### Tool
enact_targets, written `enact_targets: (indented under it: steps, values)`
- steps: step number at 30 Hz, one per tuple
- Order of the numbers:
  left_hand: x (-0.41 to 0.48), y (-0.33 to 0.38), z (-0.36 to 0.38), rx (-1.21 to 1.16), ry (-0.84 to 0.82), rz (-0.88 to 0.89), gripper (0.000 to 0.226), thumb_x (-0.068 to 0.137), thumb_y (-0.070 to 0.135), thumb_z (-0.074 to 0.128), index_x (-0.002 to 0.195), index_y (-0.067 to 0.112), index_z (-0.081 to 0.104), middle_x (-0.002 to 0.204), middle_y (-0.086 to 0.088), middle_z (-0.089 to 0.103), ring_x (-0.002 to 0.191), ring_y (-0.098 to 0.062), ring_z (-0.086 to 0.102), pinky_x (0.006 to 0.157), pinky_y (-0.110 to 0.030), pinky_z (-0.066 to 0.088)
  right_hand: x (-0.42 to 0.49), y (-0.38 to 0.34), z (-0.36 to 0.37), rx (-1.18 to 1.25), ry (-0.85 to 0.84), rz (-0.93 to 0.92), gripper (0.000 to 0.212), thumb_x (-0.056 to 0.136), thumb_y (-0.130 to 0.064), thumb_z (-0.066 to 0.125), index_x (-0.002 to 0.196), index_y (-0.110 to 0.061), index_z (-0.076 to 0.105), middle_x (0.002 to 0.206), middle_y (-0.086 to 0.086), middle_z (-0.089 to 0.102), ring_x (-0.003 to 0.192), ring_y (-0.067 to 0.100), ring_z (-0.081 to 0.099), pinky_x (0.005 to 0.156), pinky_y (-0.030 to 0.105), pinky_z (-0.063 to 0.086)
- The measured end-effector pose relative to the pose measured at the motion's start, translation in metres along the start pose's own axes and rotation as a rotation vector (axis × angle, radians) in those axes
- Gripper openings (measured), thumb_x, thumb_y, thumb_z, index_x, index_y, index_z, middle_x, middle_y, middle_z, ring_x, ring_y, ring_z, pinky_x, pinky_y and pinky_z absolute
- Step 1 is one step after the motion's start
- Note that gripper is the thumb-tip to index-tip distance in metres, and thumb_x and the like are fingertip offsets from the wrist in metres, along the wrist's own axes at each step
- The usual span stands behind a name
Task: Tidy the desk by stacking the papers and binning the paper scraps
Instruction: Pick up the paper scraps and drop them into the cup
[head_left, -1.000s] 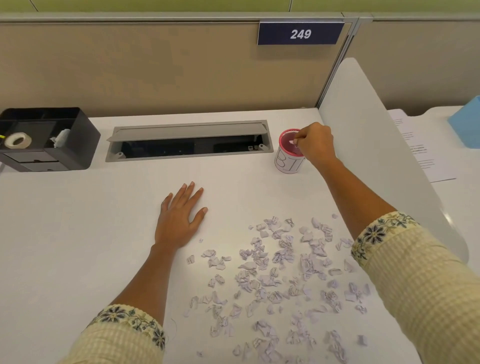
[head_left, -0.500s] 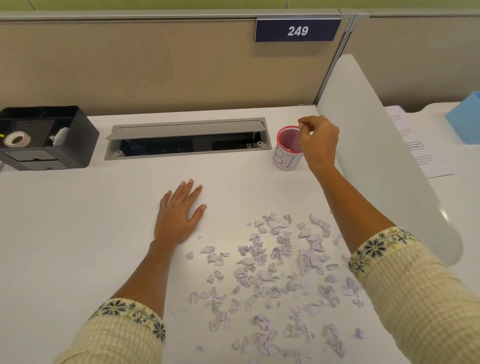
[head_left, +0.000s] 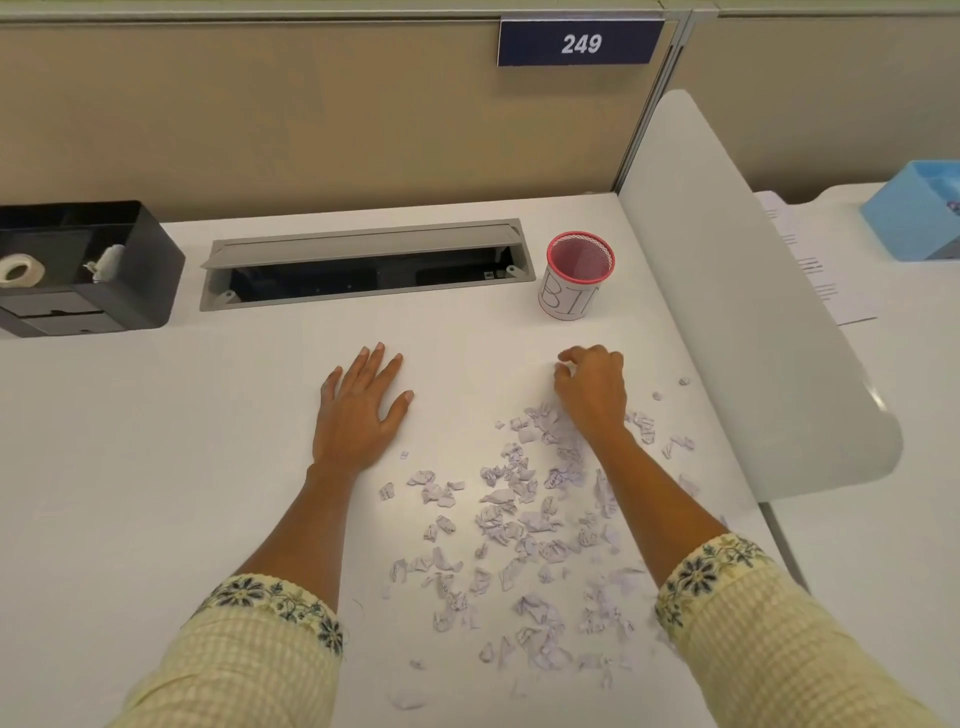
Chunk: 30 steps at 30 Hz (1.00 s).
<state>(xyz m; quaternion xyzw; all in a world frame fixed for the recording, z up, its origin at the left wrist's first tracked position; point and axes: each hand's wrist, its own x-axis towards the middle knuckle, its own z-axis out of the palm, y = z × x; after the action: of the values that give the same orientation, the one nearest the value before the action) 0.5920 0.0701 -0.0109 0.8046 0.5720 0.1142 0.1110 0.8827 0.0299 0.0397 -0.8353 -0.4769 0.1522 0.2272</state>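
With the left hand (head_left: 361, 410) flat on the counter (head_left: 156, 467) and the right hand (head_left: 592, 395) keeping its fingers (head_left: 569, 356) loosely curled, empty as far as I see, over the scraps (head_left: 524, 519) near the counter's right edge, a careless pinch may flick pieces off it or miss the small bin (head_left: 569, 301).

White desk (head_left: 156, 467): paper scraps (head_left: 519, 519) scattered, pink bin (head_left: 571, 296) upright, black organizer (head_left: 135, 270).

Small, crumpled white paper scraps (head_left: 524, 525), faintly printed, lie scattered loose on the counter (head_left: 156, 467). They spread from beneath the right grip (head_left: 592, 395) toward the near edge, right of the left grip (head_left: 358, 415). The bin (head_left: 574, 291), a pink mesh cup with a white label, stands upright beyond the right grip, apart from it.
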Motion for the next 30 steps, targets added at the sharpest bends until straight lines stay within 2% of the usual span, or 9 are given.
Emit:
enact_targets:
  steps: [4,13,17,20,22,25,30]
  values:
    - [-0.001,-0.001,0.001,-0.001,0.001,0.009,0.061,0.096,0.056,0.025,0.150,0.029,0.031,0.160,0.003,0.021,0.149,-0.015,0.014,0.120,-0.044,0.011,-0.034,0.001,0.013,-0.230,-0.062,-0.027,0.036,0.096,-0.035,0.048,0.126,-0.020,0.061,0.137,0.007,0.050,0.122,0.029,0.040,0.093,0.042,0.043]
    - [-0.014,-0.002,-0.001,0.043,-0.020,-0.052,0.060,0.097,0.052,0.016,0.153,0.030,0.022,0.162,0.000,0.013,0.150,-0.019,0.008,0.121,-0.045,0.008,-0.079,-0.019,0.030,-0.280,-0.166,-0.001,0.054,0.096,-0.052,0.044,0.141,-0.024,0.042,0.155,0.010,0.025,0.137,0.036,0.022,0.108,0.048,0.034]
    - [-0.027,-0.007,-0.002,0.044,-0.024,-0.049,0.054,0.103,0.046,0.021,0.153,0.029,0.021,0.162,-0.001,0.012,0.150,-0.019,0.006,0.122,-0.045,0.006,-0.090,-0.025,0.034,-0.295,-0.220,-0.037,0.048,0.099,-0.043,0.044,0.144,-0.026,0.038,0.157,0.009,0.021,0.141,0.036,0.016,0.109,0.046,0.037]
    - [-0.034,-0.009,-0.003,0.029,-0.015,-0.049,0.051,0.103,0.041,0.026,0.153,0.029,0.023,0.162,-0.001,0.014,0.150,-0.019,0.007,0.121,-0.044,0.006,-0.099,-0.028,0.037,-0.311,-0.224,-0.116,0.039,0.102,-0.027,0.042,0.141,-0.025,0.043,0.156,0.007,0.025,0.142,0.033,0.017,0.095,0.040,0.050]
    - [-0.039,-0.009,-0.003,0.027,-0.009,-0.057,0.051,0.103,0.040,0.027,0.153,0.029,0.024,0.162,-0.001,0.014,0.150,-0.019,0.008,0.121,-0.043,0.006,-0.105,-0.028,0.037,-0.315,-0.223,-0.173,0.039,0.100,-0.011,0.043,0.138,-0.023,0.047,0.154,0.006,0.029,0.141,0.030,0.020,0.084,0.036,0.054]
    - [-0.046,-0.011,-0.004,0.026,0.005,-0.074,0.050,0.104,0.039,0.028,0.153,0.029,0.025,0.162,-0.001,0.015,0.150,-0.019,0.009,0.121,-0.043,0.006,-0.112,-0.025,0.036,-0.353,-0.206,-0.271,0.050,0.092,0.006,0.044,0.136,-0.017,0.050,0.149,0.005,0.038,0.136,0.026,0.028,0.078,0.032,0.052]
    - [-0.047,-0.010,-0.003,0.032,0.002,-0.087,0.051,0.103,0.040,0.027,0.153,0.029,0.024,0.162,-0.001,0.015,0.150,-0.019,0.009,0.122,-0.043,0.007,-0.111,-0.012,0.028,-0.447,-0.148,-0.398,0.045,0.087,0.010,0.050,0.129,-0.008,0.055,0.138,0.006,0.052,0.125,0.024,0.041,0.075,0.027,0.048]
